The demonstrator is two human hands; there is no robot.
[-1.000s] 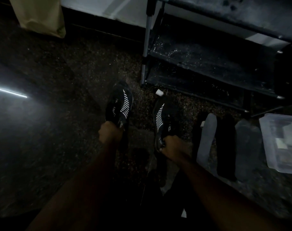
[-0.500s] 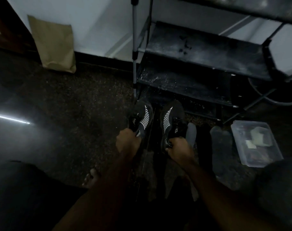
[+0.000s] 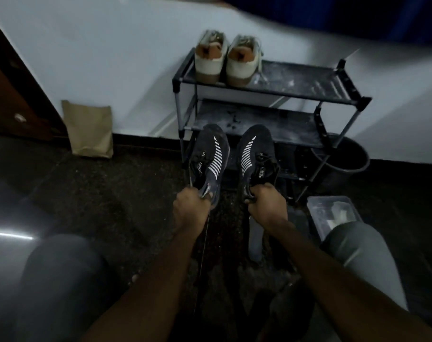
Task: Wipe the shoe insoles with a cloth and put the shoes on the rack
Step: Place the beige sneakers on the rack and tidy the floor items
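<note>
Shoes bound for storage: my left hand (image 3: pixel 191 209) grips one black, white-striped knit trainer (image 3: pixel 208 156) by the heel, my right hand (image 3: pixel 266 206) the matching trainer (image 3: pixel 255 154), toes pointing at the dark metal rack (image 3: pixel 284 127). I'd keep both level and slide them onto its middle shelf together.

Two black, white-striped shoes (image 3: pixel 211 159) held by heels, toes toward rack (image 3: pixel 284 127)

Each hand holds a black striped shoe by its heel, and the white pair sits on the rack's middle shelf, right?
No. The head view shows the white pair on the rack's top shelf, not the middle. The left hand and right hand do each hold a black striped shoe by its heel.
</note>
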